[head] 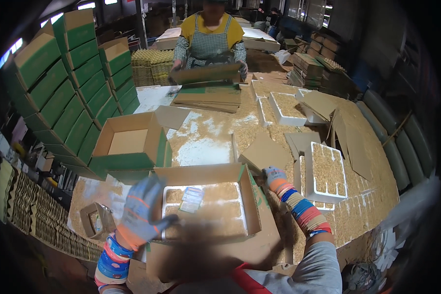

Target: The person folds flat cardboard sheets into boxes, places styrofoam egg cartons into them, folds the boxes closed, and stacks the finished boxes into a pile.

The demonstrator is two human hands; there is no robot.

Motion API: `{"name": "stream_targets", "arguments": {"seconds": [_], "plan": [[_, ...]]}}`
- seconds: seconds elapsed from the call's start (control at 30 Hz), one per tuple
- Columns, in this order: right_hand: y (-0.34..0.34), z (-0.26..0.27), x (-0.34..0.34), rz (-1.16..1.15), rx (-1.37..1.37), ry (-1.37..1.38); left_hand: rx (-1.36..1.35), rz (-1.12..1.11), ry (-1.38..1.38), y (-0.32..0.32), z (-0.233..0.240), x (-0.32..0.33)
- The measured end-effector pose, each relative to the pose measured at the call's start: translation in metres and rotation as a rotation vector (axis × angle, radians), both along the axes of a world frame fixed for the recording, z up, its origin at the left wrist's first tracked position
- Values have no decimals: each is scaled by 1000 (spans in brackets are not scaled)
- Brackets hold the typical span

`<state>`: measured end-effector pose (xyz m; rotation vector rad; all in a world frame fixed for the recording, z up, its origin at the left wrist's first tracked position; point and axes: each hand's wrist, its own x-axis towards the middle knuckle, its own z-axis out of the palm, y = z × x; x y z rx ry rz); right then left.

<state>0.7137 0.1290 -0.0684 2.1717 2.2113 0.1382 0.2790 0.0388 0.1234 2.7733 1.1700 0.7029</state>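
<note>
An open cardboard box (253, 198) stands before me, holding a white foam tray (243, 209) filled with sawdust-like material; a printed card (192, 199) lies on top. My left hand (141, 209), in a grey and orange glove, is over the box's left side, blurred, fingers spread and holding nothing. At the box's back right corner, my gloved right hand (275, 176) touches the near edge of a flat cardboard sheet (266, 152); its fingertips are partly hidden, so its grip is unclear. A small cardboard box (95, 220) with printed cards inside sits left of my left hand.
Stacks of green cardboard boxes (77, 136) rise at left beside an open empty box (128, 161). Filled foam trays (325, 172) and cardboard sheets lie at right. Across the table, a co-worker (211, 40) holds cardboard above a flat stack (209, 99). Egg trays (40, 213) line the lower left.
</note>
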Motion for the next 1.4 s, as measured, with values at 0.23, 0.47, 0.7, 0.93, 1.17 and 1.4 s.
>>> {"name": "stream_targets", "arguments": {"seconds": [0.23,0.47,0.7,0.93,1.17,1.4], "plan": [[2,3,-2,-307,131,423,-733,150,-847,-7,-59,-29],[-2,2,27,-63,70,1341,-567,143,-649,12,-47,-37],[-27,31,27,-272,407,1488,-114,-46,-91,52,32,44],[18,-111,27,-451,-112,1914,-342,-90,225,147,2,145],[66,-148,62,-394,208,2288,-591,-54,308,181,-21,194],[44,30,-9,-196,223,2524,-1008,-47,-648,210,-45,143]]}}
